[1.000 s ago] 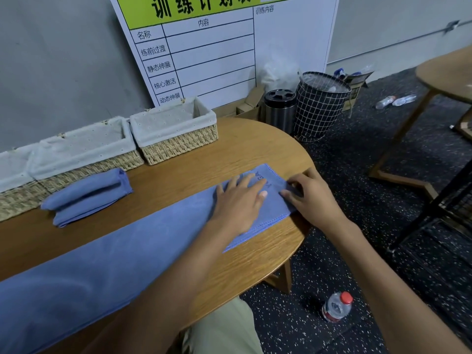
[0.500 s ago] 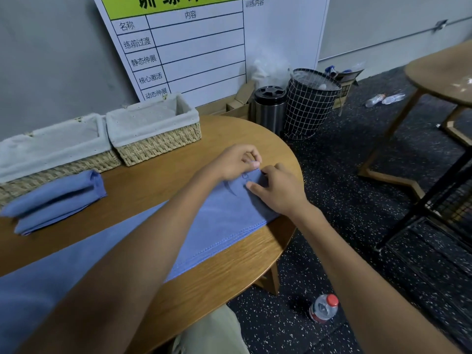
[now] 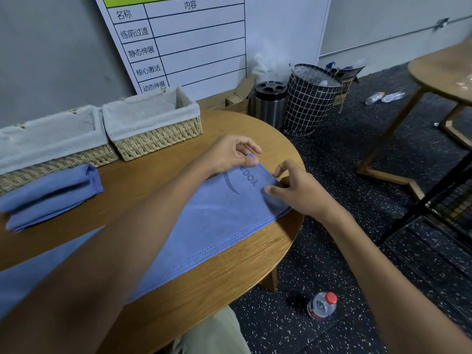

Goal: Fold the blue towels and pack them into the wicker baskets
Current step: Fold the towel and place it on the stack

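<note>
A long blue towel (image 3: 219, 221) lies flat across the wooden table (image 3: 204, 282), folded into a narrow strip, with the word YOGA at its far end. My left hand (image 3: 229, 153) pinches the towel's far left corner. My right hand (image 3: 296, 187) pinches the far right corner at the table's rim. A second blue towel (image 3: 51, 195), folded into a bundle, lies at the left in front of the baskets. Two wicker baskets with white cloth liners stand along the back, one near the middle (image 3: 155, 135) and one to its left (image 3: 53, 149); nothing shows inside them.
A white chart board (image 3: 204, 34) leans on the wall behind the baskets. On the floor stand a steel bin (image 3: 270, 103), a black grid hamper (image 3: 310, 103) and a plastic bottle (image 3: 322, 305). Another wooden table (image 3: 447, 72) stands at the right.
My left hand has gone from lying flat on the towel to pinching its far corner. My right hand has taken the other corner. The view has turned slightly right.
</note>
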`<state>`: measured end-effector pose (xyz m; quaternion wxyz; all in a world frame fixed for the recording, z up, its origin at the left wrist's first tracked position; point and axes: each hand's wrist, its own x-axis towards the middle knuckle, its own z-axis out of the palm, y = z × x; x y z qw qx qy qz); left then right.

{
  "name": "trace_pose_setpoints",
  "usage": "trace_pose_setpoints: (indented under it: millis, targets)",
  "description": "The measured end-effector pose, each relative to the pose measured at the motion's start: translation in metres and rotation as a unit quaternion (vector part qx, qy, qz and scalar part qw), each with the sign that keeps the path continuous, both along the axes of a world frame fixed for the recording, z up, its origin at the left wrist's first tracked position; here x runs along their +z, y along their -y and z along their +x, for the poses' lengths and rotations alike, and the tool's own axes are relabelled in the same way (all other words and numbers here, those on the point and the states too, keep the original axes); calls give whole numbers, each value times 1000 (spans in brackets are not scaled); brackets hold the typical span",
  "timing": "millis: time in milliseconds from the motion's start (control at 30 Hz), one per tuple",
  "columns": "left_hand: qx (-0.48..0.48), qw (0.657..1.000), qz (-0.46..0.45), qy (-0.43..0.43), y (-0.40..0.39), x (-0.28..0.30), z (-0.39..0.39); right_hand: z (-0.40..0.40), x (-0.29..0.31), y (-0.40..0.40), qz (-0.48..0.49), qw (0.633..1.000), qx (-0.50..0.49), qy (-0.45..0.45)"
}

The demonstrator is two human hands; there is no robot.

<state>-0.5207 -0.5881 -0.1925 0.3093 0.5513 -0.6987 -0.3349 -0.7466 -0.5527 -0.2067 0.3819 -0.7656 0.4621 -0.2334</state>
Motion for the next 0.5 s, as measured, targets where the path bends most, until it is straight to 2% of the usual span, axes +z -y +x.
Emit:
trace_pose_setpoints:
  millis: [133,300,400,500]
  targets:
    - [1,1000,11,15,0,-13,3,-13,0,-17,9,1000,0,-28]
    - [15,999,23,-34,-4,-22,0,-19,-7,-28,-27,995,-80,-48]
    - [21,999,36,-27,-1,-16,-8,-22,-9,-34,-41,993,-114,-14]
    - [45,998,14,-44,1,-10,-13,-24,-8,-40,-35,988,-141,61]
